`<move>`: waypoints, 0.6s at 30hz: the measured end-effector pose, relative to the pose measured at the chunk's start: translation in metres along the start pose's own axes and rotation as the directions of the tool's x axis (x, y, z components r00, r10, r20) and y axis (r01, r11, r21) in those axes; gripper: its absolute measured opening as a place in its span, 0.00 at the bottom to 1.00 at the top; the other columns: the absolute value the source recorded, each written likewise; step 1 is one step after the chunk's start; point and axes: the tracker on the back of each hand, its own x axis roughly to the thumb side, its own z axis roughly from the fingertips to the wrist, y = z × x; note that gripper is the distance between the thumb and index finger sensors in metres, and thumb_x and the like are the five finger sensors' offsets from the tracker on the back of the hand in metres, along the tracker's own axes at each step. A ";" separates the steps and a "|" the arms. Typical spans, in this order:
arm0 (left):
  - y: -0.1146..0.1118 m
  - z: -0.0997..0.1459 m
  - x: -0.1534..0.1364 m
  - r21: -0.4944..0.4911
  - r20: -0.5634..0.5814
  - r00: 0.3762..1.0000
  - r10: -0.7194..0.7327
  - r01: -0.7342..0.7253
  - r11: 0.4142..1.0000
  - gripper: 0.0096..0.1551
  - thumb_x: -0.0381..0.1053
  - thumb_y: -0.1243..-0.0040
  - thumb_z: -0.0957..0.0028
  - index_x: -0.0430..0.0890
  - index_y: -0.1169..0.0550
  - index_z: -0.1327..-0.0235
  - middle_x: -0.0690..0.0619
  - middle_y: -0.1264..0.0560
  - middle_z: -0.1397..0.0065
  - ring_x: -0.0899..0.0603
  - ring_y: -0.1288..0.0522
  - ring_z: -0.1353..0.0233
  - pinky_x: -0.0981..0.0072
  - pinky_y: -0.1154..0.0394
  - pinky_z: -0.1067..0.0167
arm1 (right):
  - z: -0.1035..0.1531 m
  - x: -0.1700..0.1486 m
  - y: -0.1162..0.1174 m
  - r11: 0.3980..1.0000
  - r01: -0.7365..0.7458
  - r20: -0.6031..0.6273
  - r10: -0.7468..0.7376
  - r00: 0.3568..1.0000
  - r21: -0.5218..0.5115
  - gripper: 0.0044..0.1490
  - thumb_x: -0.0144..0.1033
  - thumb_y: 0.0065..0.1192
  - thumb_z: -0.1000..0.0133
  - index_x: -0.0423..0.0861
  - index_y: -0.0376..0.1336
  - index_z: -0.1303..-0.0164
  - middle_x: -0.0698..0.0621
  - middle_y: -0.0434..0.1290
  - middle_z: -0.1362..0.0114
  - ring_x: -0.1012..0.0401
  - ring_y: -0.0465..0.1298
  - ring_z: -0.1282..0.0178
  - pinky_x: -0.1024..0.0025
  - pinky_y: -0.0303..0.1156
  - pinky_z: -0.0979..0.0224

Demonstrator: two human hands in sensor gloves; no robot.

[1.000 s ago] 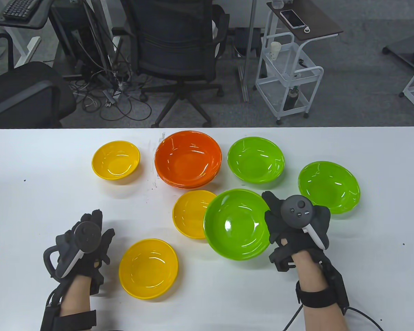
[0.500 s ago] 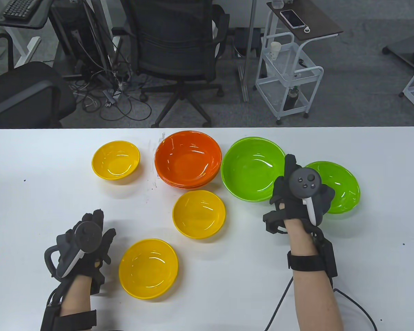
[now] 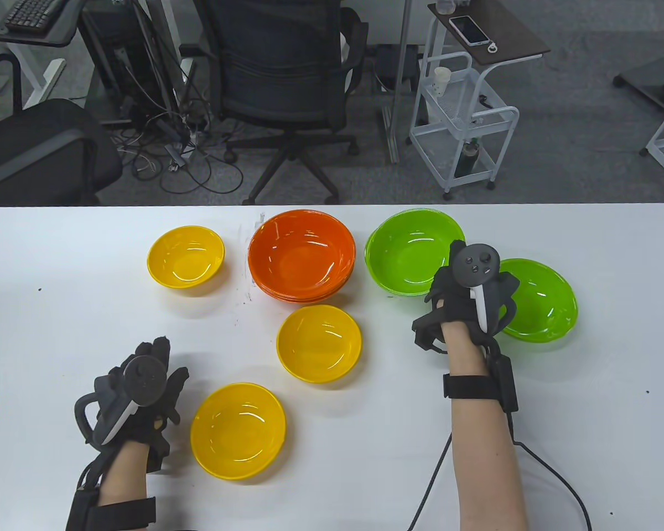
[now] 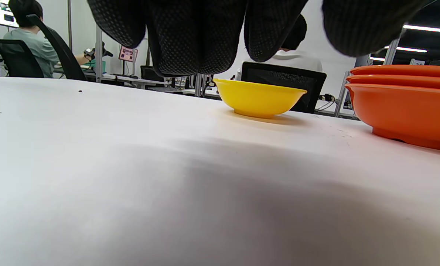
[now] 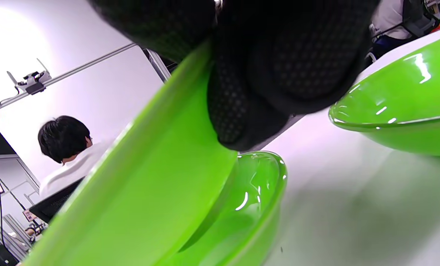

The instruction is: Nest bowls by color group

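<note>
My right hand (image 3: 458, 261) grips a green bowl (image 3: 409, 249) by its right rim and holds it tilted, its lower side inside a second green bowl (image 5: 256, 192) at the back of the table. In the right wrist view my fingers (image 5: 264, 74) pinch the held bowl's rim (image 5: 138, 184). A third green bowl (image 3: 542, 301) sits just right of that hand. Three yellow bowls lie apart: back left (image 3: 186, 256), middle (image 3: 318, 343) and front (image 3: 238, 431). Orange bowls stand nested in a stack (image 3: 301, 255). My left hand (image 3: 149, 362) rests empty on the table, left of the front yellow bowl.
The white table (image 3: 586, 415) ends at its far edge just behind the bowls. The left wrist view shows the back-left yellow bowl (image 4: 258, 98) and the orange stack (image 4: 404, 103) ahead. Office chairs and a cart stand beyond the table.
My right hand carried the green bowl from the table's front middle back and right, then lowered it onto the back green bowl. The left hand barely moved.
</note>
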 end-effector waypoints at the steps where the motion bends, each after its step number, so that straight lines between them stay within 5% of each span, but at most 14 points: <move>1: 0.000 0.000 0.000 -0.001 -0.001 1.000 -0.002 0.002 1.000 0.42 0.68 0.44 0.51 0.57 0.32 0.21 0.45 0.30 0.17 0.37 0.25 0.21 0.43 0.35 0.25 | -0.001 0.000 0.003 1.000 -0.006 -0.004 0.006 1.000 -0.003 0.35 0.31 0.64 0.50 0.47 0.59 0.30 0.38 0.59 0.28 0.55 0.88 0.62 0.67 0.84 0.56; 18: 0.000 -0.001 0.003 0.004 0.015 1.000 -0.009 0.009 1.000 0.42 0.68 0.44 0.51 0.57 0.32 0.21 0.45 0.30 0.17 0.37 0.25 0.21 0.43 0.35 0.25 | -0.001 0.005 0.023 0.994 -0.015 -0.050 0.020 0.999 0.112 0.37 0.31 0.65 0.50 0.42 0.56 0.29 0.34 0.57 0.27 0.54 0.88 0.56 0.67 0.85 0.52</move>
